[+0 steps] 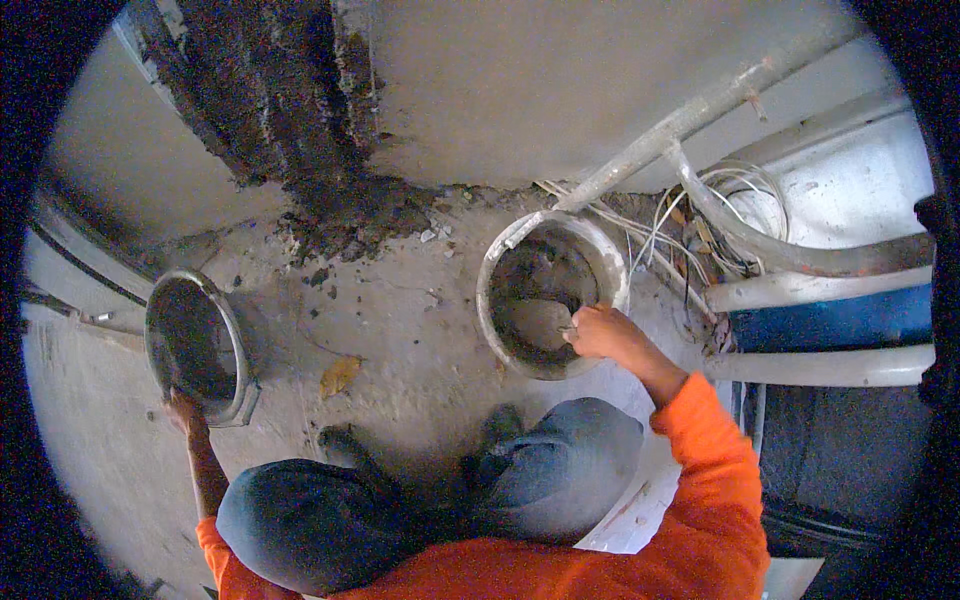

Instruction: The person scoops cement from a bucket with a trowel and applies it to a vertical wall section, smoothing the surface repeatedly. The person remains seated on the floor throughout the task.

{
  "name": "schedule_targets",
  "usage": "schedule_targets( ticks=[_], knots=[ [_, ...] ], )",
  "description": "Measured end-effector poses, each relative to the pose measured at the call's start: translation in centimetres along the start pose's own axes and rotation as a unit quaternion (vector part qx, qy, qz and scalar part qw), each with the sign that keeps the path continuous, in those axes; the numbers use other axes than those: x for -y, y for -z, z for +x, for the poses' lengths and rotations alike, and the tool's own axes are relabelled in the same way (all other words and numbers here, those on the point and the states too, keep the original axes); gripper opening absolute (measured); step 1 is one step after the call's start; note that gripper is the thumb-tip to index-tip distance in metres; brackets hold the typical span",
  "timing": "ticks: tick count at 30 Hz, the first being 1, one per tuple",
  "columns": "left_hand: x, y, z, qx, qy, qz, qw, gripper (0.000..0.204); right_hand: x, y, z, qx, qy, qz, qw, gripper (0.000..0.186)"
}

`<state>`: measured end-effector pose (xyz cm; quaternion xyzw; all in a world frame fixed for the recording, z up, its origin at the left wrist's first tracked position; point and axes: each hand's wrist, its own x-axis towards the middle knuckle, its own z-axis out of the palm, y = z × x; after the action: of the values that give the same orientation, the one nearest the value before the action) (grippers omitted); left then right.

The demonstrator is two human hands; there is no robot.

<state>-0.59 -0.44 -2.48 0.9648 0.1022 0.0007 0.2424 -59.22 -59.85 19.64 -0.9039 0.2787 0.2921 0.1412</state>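
Observation:
My left hand (184,411) grips the near rim of a dark bucket (243,368), which leans on the floor at the left with its mouth toward me. On the right, my right hand (604,332) is closed at the near right rim of a round, mortar-stained bucket (487,300). It holds what looks like a trowel (535,320), whose flat grey blade lies down inside that bucket. Dark, wet-looking mortar (555,262) coats the inside around the blade. The trowel's handle is mostly hidden by my fingers.
Dark mortar (300,90) covers a strip of the wall ahead, with crumbs fallen at its foot. White pipes (820,367) and loose cables (745,200) crowd the right side. A dry leaf (340,375) lies on the concrete floor between the buckets.

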Motion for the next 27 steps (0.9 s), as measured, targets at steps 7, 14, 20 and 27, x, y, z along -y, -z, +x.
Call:
schedule_targets(
  ticks=[7, 14, 20, 27],
  knots=[
    [-0.7, 1.4, -1.4, -0.011, 0.01, -0.135, 0.991, 0.059, 3.2, 0.0, -1.5, -0.164, -0.076, -0.101, 0.978, 0.024],
    [1.1, 0.6, 0.1, -0.039, -0.152, 0.119, 0.98, 0.056, 1.5, -0.5, -1.6, -0.107, -0.128, 0.054, 0.985, 0.025],
    [1.3, -0.6, -0.6, -0.017, 0.018, -0.23, 0.973, 0.041, 0.1, -0.9, -2.3, -0.161, -0.129, -0.048, 0.977, 0.023],
    [-0.9, -1.0, -1.4, -0.031, 0.078, -0.211, 0.974, 0.042, 2.3, -0.9, 0.2, -0.073, -0.081, 0.053, 0.993, 0.029]
  ],
)
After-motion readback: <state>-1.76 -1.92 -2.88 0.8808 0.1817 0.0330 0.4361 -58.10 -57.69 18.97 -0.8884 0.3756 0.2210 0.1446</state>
